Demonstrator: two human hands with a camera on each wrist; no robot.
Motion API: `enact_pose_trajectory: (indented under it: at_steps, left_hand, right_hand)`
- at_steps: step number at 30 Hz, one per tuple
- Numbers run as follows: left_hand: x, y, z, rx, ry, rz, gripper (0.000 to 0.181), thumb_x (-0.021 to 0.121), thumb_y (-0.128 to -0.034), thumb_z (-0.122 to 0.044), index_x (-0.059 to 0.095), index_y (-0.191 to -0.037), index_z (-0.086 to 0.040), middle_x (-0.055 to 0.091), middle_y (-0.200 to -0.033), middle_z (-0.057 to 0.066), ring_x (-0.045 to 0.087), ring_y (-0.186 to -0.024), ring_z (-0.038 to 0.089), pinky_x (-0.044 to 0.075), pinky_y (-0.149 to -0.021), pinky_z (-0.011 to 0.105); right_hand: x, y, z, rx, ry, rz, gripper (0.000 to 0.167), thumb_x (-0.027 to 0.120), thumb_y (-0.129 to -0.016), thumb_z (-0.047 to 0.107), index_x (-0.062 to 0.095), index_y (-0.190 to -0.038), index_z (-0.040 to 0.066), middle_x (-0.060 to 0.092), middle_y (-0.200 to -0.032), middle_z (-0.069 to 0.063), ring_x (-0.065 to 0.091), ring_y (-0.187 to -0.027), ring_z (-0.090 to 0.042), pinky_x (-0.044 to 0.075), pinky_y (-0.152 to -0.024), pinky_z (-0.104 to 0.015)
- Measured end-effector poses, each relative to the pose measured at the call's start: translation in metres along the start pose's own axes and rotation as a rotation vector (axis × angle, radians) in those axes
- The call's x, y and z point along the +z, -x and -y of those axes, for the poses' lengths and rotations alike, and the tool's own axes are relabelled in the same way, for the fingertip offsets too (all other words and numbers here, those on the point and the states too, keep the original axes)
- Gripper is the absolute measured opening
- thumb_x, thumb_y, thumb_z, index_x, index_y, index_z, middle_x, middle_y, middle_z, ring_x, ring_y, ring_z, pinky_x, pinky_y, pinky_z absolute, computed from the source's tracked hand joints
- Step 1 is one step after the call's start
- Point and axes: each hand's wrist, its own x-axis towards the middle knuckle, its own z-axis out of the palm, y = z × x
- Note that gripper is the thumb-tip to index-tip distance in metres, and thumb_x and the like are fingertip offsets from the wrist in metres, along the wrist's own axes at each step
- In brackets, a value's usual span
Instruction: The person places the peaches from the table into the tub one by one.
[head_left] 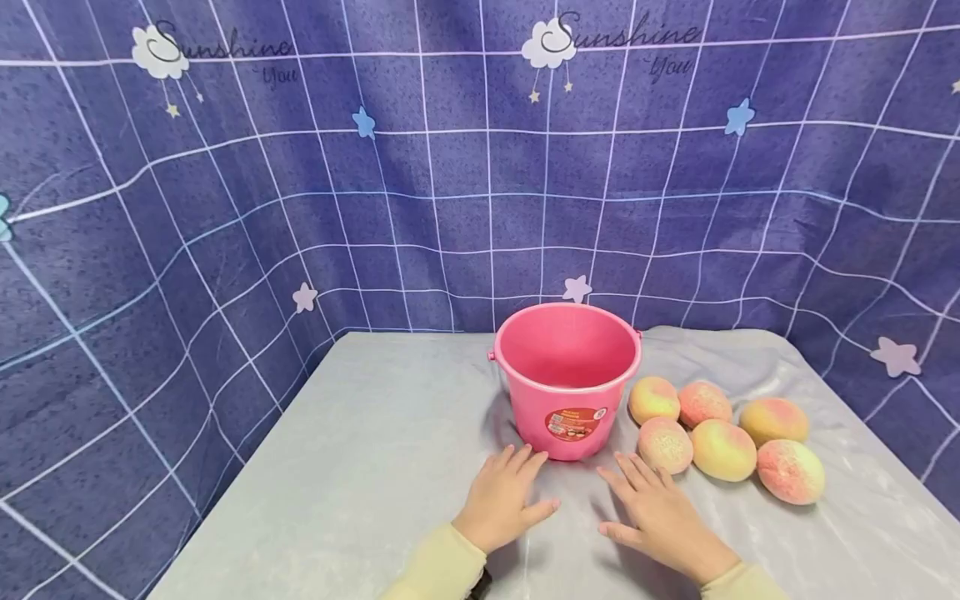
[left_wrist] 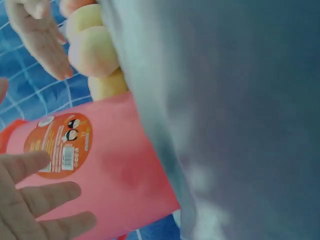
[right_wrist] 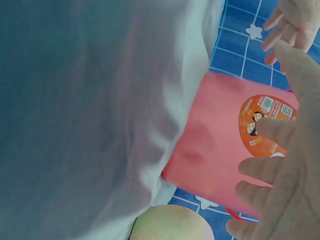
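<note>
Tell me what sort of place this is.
Probably a makeshift indoor setup for tabletop work: star-printed fabric hangs behind and on both sides of a cloth-covered table, which bears a pink bucket and six peach-like fruits.

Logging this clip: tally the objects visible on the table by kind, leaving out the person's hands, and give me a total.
Pink bucket: 1
Peach-like fruits: 6
Total: 7
</note>
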Motion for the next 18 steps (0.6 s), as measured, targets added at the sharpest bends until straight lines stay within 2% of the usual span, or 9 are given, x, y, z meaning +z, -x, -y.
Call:
enact_pose_trajectory:
  at_steps: [2,5,8,10,12,14,16,18]
  left_hand:
    - [-0.002,-0.002,0.002,-0.058,0.197,-0.003,0.058,0.06,-0.0899,-0.044,0.055,-0.132,-0.004,0.058,-0.13,0.015,0.054,-0.119,0.034,0.042,-0.098,0.048]
    - [-0.008,-0.006,0.006,-0.174,0.537,-0.006,0.055,0.058,-0.0934,-0.035,0.052,-0.132,0.004,0.057,-0.129,0.02,0.056,-0.115,0.037,0.044,-0.096,0.048]
    - [-0.014,-0.011,0.008,-0.294,0.836,-0.003,0.054,0.052,-0.0976,-0.029,0.046,-0.134,0.01,0.051,-0.133,0.027,0.051,-0.119,0.042,0.041,-0.099,0.051]
    - [-0.021,-0.016,0.01,-0.377,0.998,0.03,0.056,0.047,-0.0997,-0.029,0.041,-0.136,0.013,0.047,-0.136,0.03,0.045,-0.125,0.044,0.037,-0.101,0.054]
    - [-0.029,-0.022,0.013,-0.455,1.118,0.101,0.06,0.04,-0.1012,-0.033,0.037,-0.138,0.015,0.042,-0.139,0.032,0.041,-0.127,0.045,0.035,-0.102,0.055]
    - [-0.038,-0.029,0.017,-0.525,1.213,0.206,0.066,0.032,-0.1017,-0.039,0.033,-0.14,0.015,0.038,-0.141,0.033,0.04,-0.128,0.047,0.034,-0.102,0.056]
    - [-0.047,-0.037,0.023,-0.576,1.255,0.302,0.074,0.025,-0.1002,-0.047,0.029,-0.141,0.015,0.034,-0.142,0.035,0.04,-0.127,0.048,0.035,-0.101,0.054]
    - [-0.053,-0.046,0.028,-0.612,1.286,0.366,0.081,0.02,-0.0981,-0.052,0.025,-0.142,0.015,0.031,-0.145,0.034,0.038,-0.128,0.047,0.034,-0.102,0.052]
  right_hand:
    - [-0.001,-0.001,-0.001,-0.019,0.023,-0.051,0.063,0.07,-0.081,0.046,0.06,-0.125,0.002,0.054,-0.129,-0.027,0.048,-0.12,-0.046,0.038,-0.093,-0.064]
    - [-0.001,-0.002,-0.003,-0.046,0.056,-0.123,0.058,0.072,-0.08,0.042,0.062,-0.122,0.003,0.057,-0.125,-0.025,0.052,-0.117,-0.044,0.04,-0.093,-0.059]
    - [-0.001,-0.001,-0.007,-0.063,0.077,-0.174,0.057,0.074,-0.078,0.039,0.063,-0.12,0.002,0.059,-0.121,-0.025,0.054,-0.115,-0.043,0.041,-0.093,-0.058]
    - [-0.002,-0.001,-0.01,-0.062,0.082,-0.192,0.056,0.076,-0.077,0.038,0.064,-0.119,0.002,0.06,-0.12,-0.025,0.054,-0.113,-0.043,0.041,-0.091,-0.058]
    - [-0.003,0.0,-0.013,-0.054,0.088,-0.195,0.056,0.076,-0.077,0.038,0.064,-0.118,0.003,0.06,-0.119,-0.025,0.055,-0.112,-0.043,0.042,-0.089,-0.06]
    - [-0.004,0.0,-0.017,-0.036,0.094,-0.182,0.056,0.076,-0.077,0.039,0.064,-0.119,0.003,0.06,-0.12,-0.024,0.054,-0.112,-0.044,0.042,-0.088,-0.061]
    - [-0.007,0.001,-0.02,-0.012,0.09,-0.166,0.056,0.075,-0.078,0.039,0.064,-0.119,0.003,0.059,-0.122,-0.024,0.054,-0.114,-0.044,0.042,-0.088,-0.063]
    - [-0.01,0.001,-0.024,0.004,0.089,-0.161,0.056,0.075,-0.078,0.038,0.063,-0.12,0.002,0.058,-0.124,-0.025,0.053,-0.115,-0.044,0.041,-0.09,-0.063]
